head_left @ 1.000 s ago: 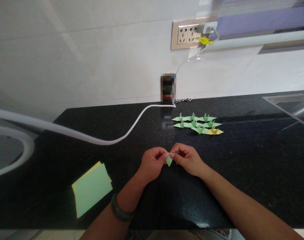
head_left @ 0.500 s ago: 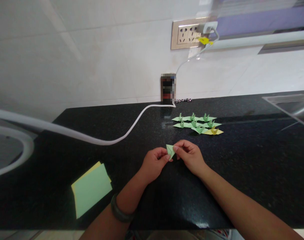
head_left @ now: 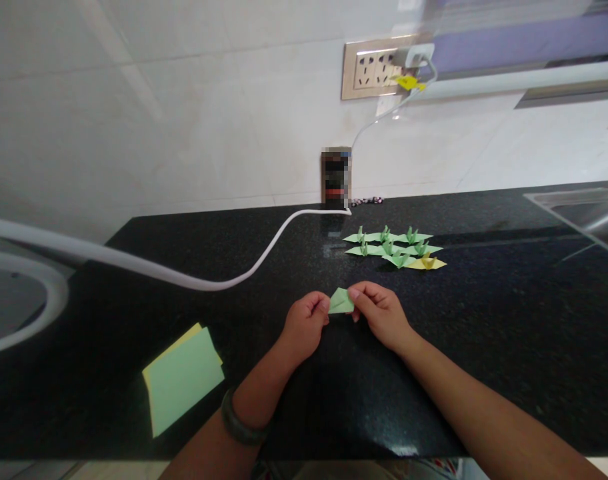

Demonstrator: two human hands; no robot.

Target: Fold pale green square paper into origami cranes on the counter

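Note:
A small piece of folded green paper [head_left: 341, 302] is held over the dark countertop between my two hands. My left hand [head_left: 307, 325] pinches its left corner with thumb and fingers. On the other side, my right hand [head_left: 381, 311] grips the right edge, its thumb on top. Just beyond my hands stand several green paper cranes [head_left: 388, 247] in close rows, along with one yellow paper crane [head_left: 428, 263] at the near right. To my left lies a stack of green and yellow paper sheets [head_left: 187, 383].
A white cable [head_left: 224, 285] curves over the black countertop [head_left: 264, 233] from the left. A phone-like device [head_left: 336, 177], blurred out, leans on the tiled wall beside a string of beads [head_left: 368, 201]. A wall socket [head_left: 371, 69] holds a charger. At right is a metal sink [head_left: 584, 203].
The folded paper has been turned or refolded, from a downward-pointing triangle to a wider shape with its peak upward. My left hand's pinch has shifted from the lower tip to the left corner.

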